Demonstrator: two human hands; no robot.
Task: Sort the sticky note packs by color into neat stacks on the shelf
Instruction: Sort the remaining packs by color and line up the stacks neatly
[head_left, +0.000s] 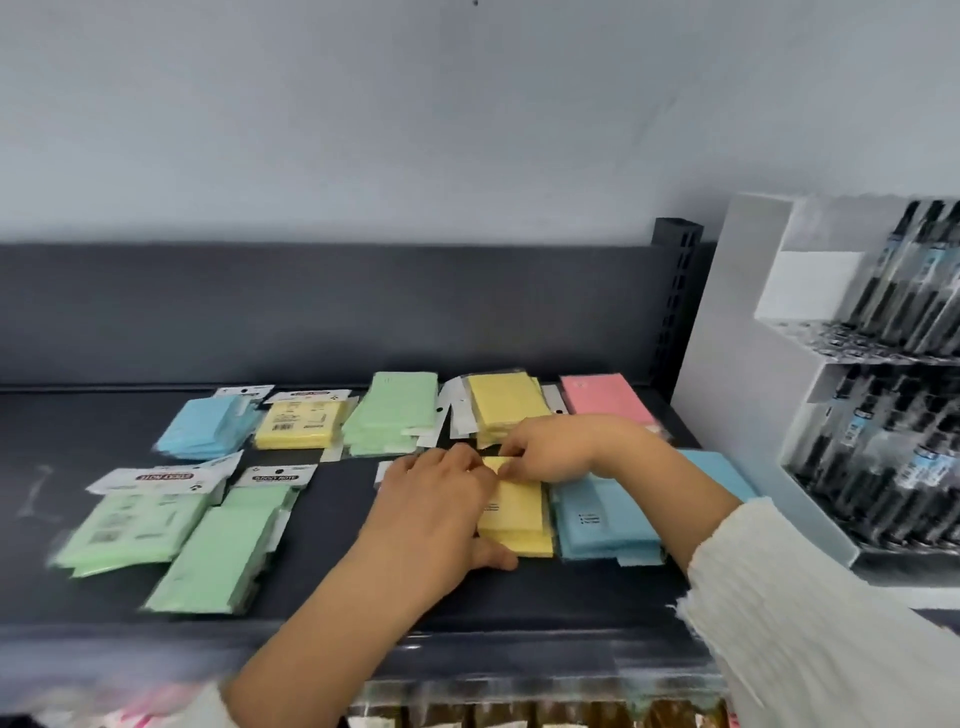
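Head view: dark shelf (332, 519). The yellow stack (519, 514) sits near-centre, just left of a blue stack (602, 519). Left hand (436, 499) clasps its left side, thumb on the near edge; right hand (550, 449) pinches the far edge. Packs look light, thin, film-wrapped, likely slippery: square them by the side edges, not the hang tabs.
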